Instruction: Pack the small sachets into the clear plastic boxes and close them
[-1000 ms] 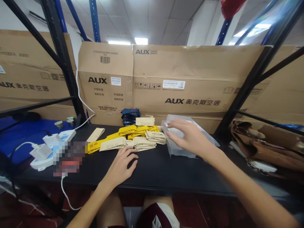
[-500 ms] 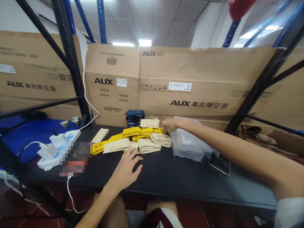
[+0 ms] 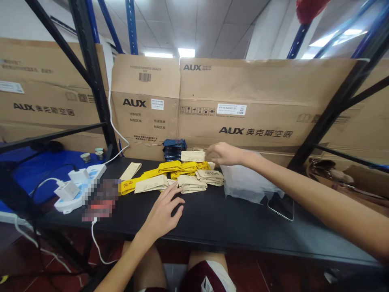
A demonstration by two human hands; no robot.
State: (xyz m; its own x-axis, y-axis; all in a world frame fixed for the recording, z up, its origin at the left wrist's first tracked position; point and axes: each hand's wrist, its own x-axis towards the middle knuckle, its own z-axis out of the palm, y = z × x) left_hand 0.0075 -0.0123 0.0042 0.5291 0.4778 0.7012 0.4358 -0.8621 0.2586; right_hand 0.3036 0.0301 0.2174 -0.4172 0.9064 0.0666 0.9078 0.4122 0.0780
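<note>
My left hand (image 3: 165, 211) lies over the black table with its fingers spread. Its fingertips reach the front edge of the cream packets (image 3: 192, 183). Farther back, my right hand (image 3: 226, 155) hovers beside a cream packet (image 3: 193, 156) at the top of the pile. Its fingers are loosely bent and apart, and I see nothing held in them. Yellow packets (image 3: 169, 166) lie among the cream ones. A stack of dark blue packets (image 3: 174, 150) stands behind. Clear plastic bags (image 3: 246, 182) lie under my right forearm.
A phone (image 3: 281, 209) lies by the plastic bags. On the left are a power strip (image 3: 97, 172) with white plugs, a cable and a blurred-out object (image 3: 101, 200). Cardboard sheets (image 3: 258, 97) wall off the back, between black rack posts (image 3: 94, 81).
My right hand has lifted a little, and its fingers have loosened beside the pile. My left hand stays by the cream packets. The view has shifted slightly.
</note>
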